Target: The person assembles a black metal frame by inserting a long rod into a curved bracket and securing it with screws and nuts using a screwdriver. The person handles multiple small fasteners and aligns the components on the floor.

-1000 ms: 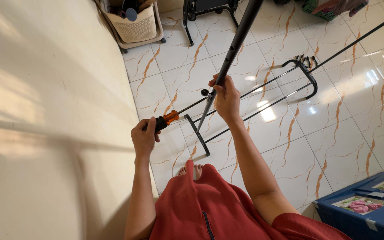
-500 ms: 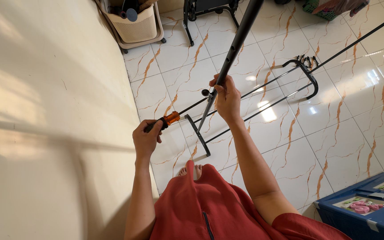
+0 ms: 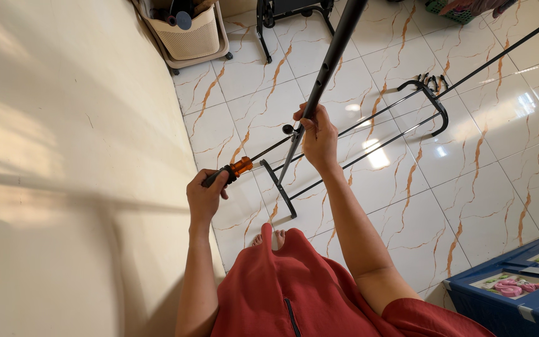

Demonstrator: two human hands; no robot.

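Note:
My left hand (image 3: pixel 204 196) grips the black and orange handle of a screwdriver (image 3: pixel 235 167). Its thin shaft runs up and right to a small black knob on a black metal tube (image 3: pixel 330 61). My right hand (image 3: pixel 317 138) is closed around that tube near its lower end, holding it slanted up toward the top of the view. Below the tube, a black wire frame (image 3: pixel 407 109) with a rounded end lies flat on the tiled floor.
A cream wall (image 3: pixel 70 156) fills the left side. A beige basket on castors (image 3: pixel 188 34) stands at the top, a black stand (image 3: pixel 291 12) beside it. A blue crate (image 3: pixel 519 290) sits at the lower right. My bare toes (image 3: pixel 268 238) show above my red garment.
My left hand has turned on the screwdriver handle, fingers shifting round it. The tube and my right hand stay nearly still. The view has drifted slightly.

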